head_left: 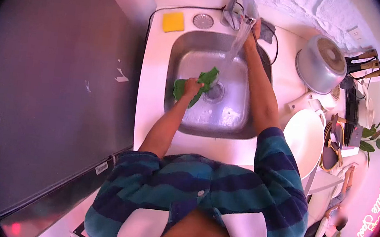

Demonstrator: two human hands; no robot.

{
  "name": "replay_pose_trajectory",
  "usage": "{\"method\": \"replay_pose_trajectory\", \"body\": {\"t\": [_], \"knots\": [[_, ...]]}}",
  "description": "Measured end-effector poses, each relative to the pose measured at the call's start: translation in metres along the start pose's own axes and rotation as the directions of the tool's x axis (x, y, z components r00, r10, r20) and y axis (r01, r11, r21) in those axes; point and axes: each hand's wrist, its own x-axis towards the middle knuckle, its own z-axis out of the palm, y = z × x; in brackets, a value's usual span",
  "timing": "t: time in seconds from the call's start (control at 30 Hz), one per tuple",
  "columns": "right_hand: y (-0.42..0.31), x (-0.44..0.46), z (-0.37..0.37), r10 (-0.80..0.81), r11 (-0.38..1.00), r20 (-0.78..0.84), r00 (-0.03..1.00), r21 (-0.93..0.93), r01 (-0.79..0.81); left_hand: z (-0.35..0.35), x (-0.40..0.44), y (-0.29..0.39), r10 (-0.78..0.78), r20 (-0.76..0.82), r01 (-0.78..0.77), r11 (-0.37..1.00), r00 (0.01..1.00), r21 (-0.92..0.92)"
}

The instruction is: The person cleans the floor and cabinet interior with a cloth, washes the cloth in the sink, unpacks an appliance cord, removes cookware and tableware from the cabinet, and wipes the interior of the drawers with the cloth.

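My left hand [193, 87] is closed around a green cloth [208, 77] inside the steel sink [183, 115], left of the drain [214, 93]. Cloth sticks out on both sides of the fist. From the faucet [242, 3] at the back, water [237, 45] runs down into the sink. My right hand [256, 29] is raised behind the sink, at the right side of the faucet. Its fingers are mostly hidden, and whether it grips the faucet cannot be made out.
A yellow sponge [173, 22] and a round strainer [203, 21] lie behind the sink. To the right are an upturned metal pot [321, 63], a large white pan [302, 139] and utensils [364, 65]. Another person [338, 203] is at far right. A dark panel [59, 81] stands left.
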Motion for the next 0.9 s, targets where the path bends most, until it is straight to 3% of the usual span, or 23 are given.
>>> {"method": "replay_pose_trajectory", "body": {"t": [0.07, 0.13, 0.2, 0.23, 0.27, 0.3, 0.37, 0.4, 0.43, 0.47, 0.5, 0.57, 0.6, 0.67, 0.7, 0.77, 0.8, 0.9], "knots": [[-0.009, -0.047, -0.009, 0.090, 0.995, -0.079, 0.993, -0.035, -0.093, -0.012, -0.010, 0.027, 0.025, -0.055, -0.019, 0.993, 0.998, 0.118], [-0.031, -0.109, -0.014, 0.116, 0.980, -0.220, 0.969, -0.136, -0.148, -0.032, -0.020, 0.067, -0.005, -0.078, 0.008, 0.999, 0.997, 0.039], [0.047, -0.181, -0.042, 0.546, 0.832, 0.000, 0.838, -0.115, -0.542, -0.041, -0.032, 0.092, 0.046, -0.191, -0.069, 0.991, 0.981, -0.115], [0.045, -0.225, -0.033, 0.734, 0.660, 0.089, 0.673, 0.139, -0.738, -0.045, -0.035, 0.097, -0.030, -0.110, -0.004, 0.955, 0.994, -0.297], [0.041, -0.252, -0.022, 0.838, 0.397, 0.236, 0.493, 0.357, -0.846, -0.054, -0.028, 0.103, -0.085, -0.024, 0.064, 0.883, 0.996, -0.465], [0.027, -0.255, -0.012, 0.860, 0.350, 0.214, 0.463, 0.413, -0.841, -0.059, -0.021, 0.106, -0.125, 0.066, 0.139, 0.779, 0.990, -0.611], [-0.016, -0.245, 0.012, 0.900, 0.254, 0.183, 0.396, 0.520, -0.816, -0.042, -0.007, 0.081, -0.158, -0.149, 0.079, 0.898, 0.976, -0.433], [-0.025, -0.250, 0.025, 0.849, 0.515, -0.064, 0.525, 0.321, -0.794, -0.031, 0.002, 0.068, -0.152, -0.255, 0.060, 0.941, 0.955, -0.334], [-0.032, -0.255, 0.038, 0.704, 0.692, -0.271, 0.656, 0.056, -0.719, -0.023, 0.016, 0.061, -0.207, -0.159, 0.126, 0.903, 0.965, -0.412], [-0.037, -0.255, 0.044, 0.486, 0.758, -0.409, 0.772, -0.242, -0.605, -0.017, 0.029, 0.059, -0.254, -0.057, 0.197, 0.856, 0.965, -0.477], [-0.041, -0.247, 0.040, 0.456, 0.721, -0.414, 0.788, -0.349, -0.599, -0.011, 0.038, 0.055, -0.294, 0.048, 0.274, 0.801, 0.954, -0.532], [-0.043, -0.228, 0.023, 0.405, 0.612, -0.404, 0.820, -0.547, -0.571, -0.005, 0.020, 0.081, -0.302, -0.006, 0.241, 0.774, 0.953, -0.585], [-0.033, -0.215, 0.011, 0.337, 0.644, -0.303, 0.891, -0.616, -0.454, -0.002, 0.016, 0.094, -0.301, -0.035, 0.217, 0.758, 0.953, -0.616], [-0.007, -0.192, -0.022, 0.203, 0.671, -0.080, 0.976, -0.715, -0.198, 0.008, 0.032, 0.083, -0.331, 0.007, 0.291, 0.819, 0.944, -0.495], [0.003, -0.178, -0.039, 0.224, 0.568, -0.077, 0.972, -0.800, -0.195, 0.013, 0.044, 0.073, -0.343, 0.021, 0.318, 0.844, 0.939, -0.433], [0.015, -0.161, -0.079, 0.330, 0.260, -0.113, 0.937, -0.944, -0.205, 0.002, 0.050, 0.024, -0.213, 0.146, 0.257, 0.737, 0.966, -0.625], [0.024, -0.167, -0.087, 0.326, 0.193, -0.135, 0.936, -0.959, -0.206, -0.003, 0.056, 0.003, -0.131, 0.186, 0.226, 0.666, 0.974, -0.711], [0.036, -0.212, -0.065, 0.401, 0.051, -0.191, 0.896, -0.972, -0.230, 0.010, 0.046, -0.025, -0.189, 0.481, 0.512, 0.431, 0.856, -0.743]]}}
